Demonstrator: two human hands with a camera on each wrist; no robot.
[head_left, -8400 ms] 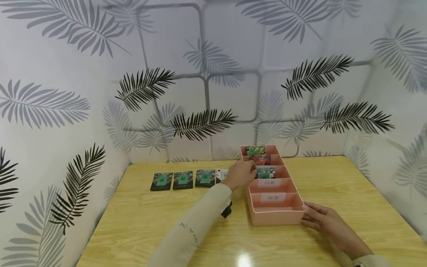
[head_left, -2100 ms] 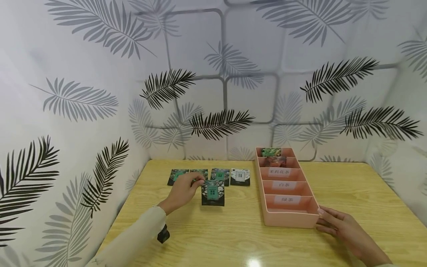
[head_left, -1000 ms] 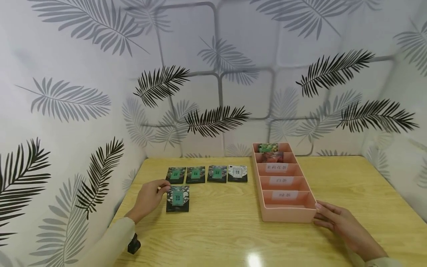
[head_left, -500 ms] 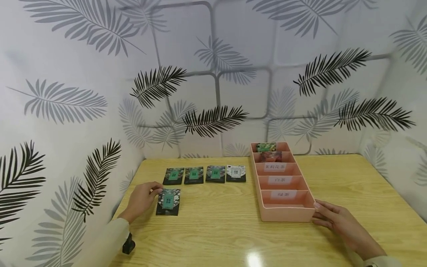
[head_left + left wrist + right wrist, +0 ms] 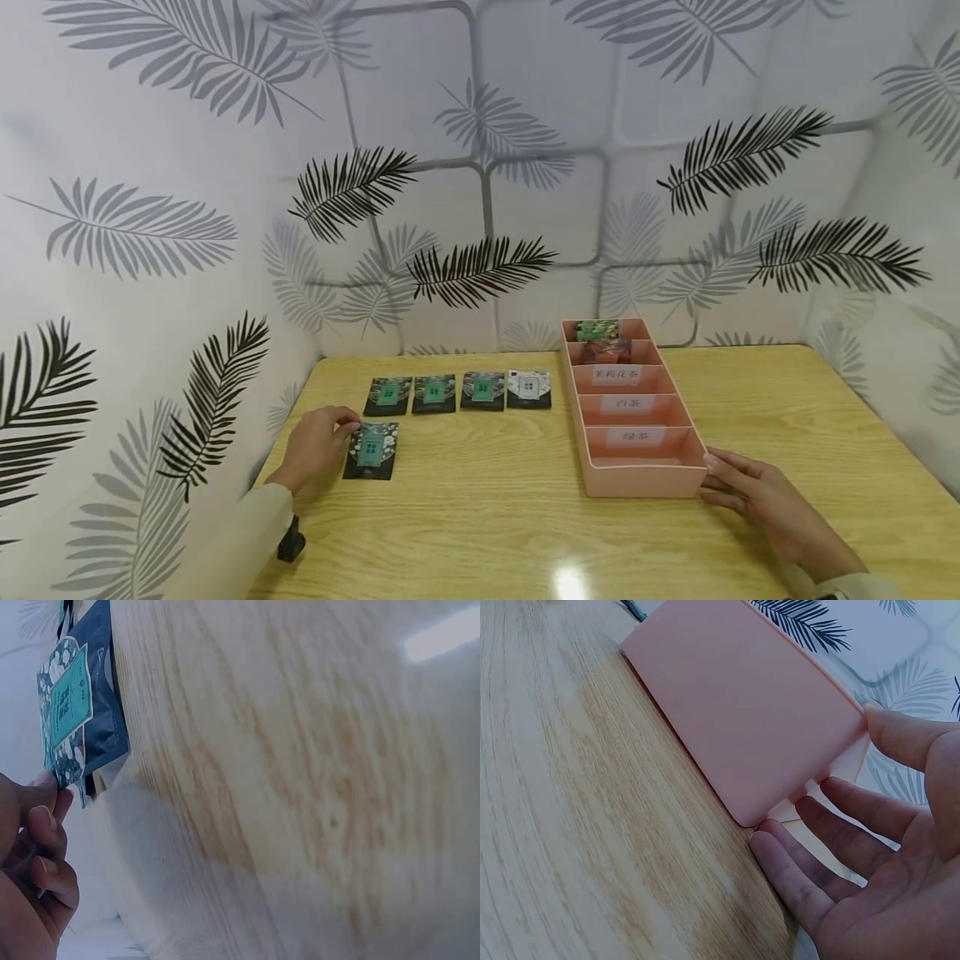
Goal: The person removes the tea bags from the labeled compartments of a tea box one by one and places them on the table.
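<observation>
Packet (image 5: pixel 370 451) in left hand (image 5: pixel 313 442) farther left, height unclear.

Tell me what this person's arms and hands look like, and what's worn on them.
The left hand and right hand are bare and ungloved. The left sleeve and right sleeve are long and pale cream. A small, blocky black object shows by the left cuff; what it is can't be told.

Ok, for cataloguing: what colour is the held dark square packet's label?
Green rectangular label, clearest in the left wrist view.
</observation>
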